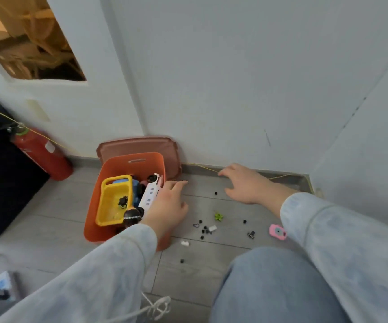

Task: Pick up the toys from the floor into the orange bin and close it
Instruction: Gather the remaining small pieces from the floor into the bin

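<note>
From the head camera, the open orange plastic bin (146, 167) stands on the grey floor by the wall. Its dull-red lid (141, 144) leans behind it, leaving the mouth free for loading. Inside are a yellow plastic basket (112, 199) and a long white toy vehicle (152, 192). The left hand (165, 206) hangs at the bin's right rim with its fingers slack, gripping nothing. The right hand (244, 185), fingers spread and empty, hovers over the floor, likely heading for the scattered small black pieces (203, 230). A pink toy camera (277, 232) also awaits.
</note>
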### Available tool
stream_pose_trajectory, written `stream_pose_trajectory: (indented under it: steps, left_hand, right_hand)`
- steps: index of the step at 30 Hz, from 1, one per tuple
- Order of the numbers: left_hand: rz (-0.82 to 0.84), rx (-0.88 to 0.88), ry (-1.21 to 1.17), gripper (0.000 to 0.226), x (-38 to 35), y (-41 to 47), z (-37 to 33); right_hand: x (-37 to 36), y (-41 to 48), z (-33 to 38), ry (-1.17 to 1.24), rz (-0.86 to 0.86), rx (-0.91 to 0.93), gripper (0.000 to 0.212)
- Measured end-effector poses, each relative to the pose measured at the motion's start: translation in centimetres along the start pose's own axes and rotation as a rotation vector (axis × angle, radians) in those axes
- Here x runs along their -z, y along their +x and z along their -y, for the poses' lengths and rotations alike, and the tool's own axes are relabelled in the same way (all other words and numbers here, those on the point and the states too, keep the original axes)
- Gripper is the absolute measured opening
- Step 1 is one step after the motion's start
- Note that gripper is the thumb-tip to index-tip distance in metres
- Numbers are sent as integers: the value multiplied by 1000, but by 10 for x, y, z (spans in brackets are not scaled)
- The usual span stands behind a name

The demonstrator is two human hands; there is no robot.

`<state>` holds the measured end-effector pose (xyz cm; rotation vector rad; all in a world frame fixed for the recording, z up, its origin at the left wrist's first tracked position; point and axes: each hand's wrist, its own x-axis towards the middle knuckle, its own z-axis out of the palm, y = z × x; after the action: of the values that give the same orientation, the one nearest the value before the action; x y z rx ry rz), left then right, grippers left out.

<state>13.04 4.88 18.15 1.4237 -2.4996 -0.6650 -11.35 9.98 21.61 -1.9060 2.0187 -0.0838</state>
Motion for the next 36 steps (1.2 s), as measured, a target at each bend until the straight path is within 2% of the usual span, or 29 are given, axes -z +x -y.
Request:
stream_pose_trajectory:
  steps: [8, 12, 17, 21, 25, 28, 30, 32, 34, 36]
  left_hand:
    - [253, 76, 73, 68, -122, 7, 13]
    - [386, 187, 172, 74, -178, -4, 31]
    - [458, 405, 331, 53, -218, -8, 48]
    - [528, 579, 208, 54, -237, -3, 67]
    - [482, 475, 201, 26, -252, 2, 88]
    - [456, 379, 188, 26, -259, 16, 92]
    - [411, 311, 45, 26, -260, 27, 82]
    - [325, 179, -88, 38, -262, 35, 75]
    - [280, 40, -43, 52, -262, 38, 71]
    - [256, 54, 111, 75, -265, 39, 77]
  right_hand:
    - [-135, -32, -102, 101, 60, -321, 76]
    - [-208, -50, -127, 53, 181, -289, 89]
    - [-258, -54, -127, 77, 331, -159, 61]
    - [-293, -45, -115, 139, 405, -73, 44]
    - [-313, -34, -109, 249, 309, -135, 21]
    - [-318, -29, -113, 417, 111, -279, 24]
    - [-316, -31, -120, 420, -35, -268, 35]
    - [-311, -39, -130, 296, -101, -218, 53]
    - [-304, -52, -140, 116, -72, -186, 72]
    - [-307, -70, -153, -16, 27, -146, 91]
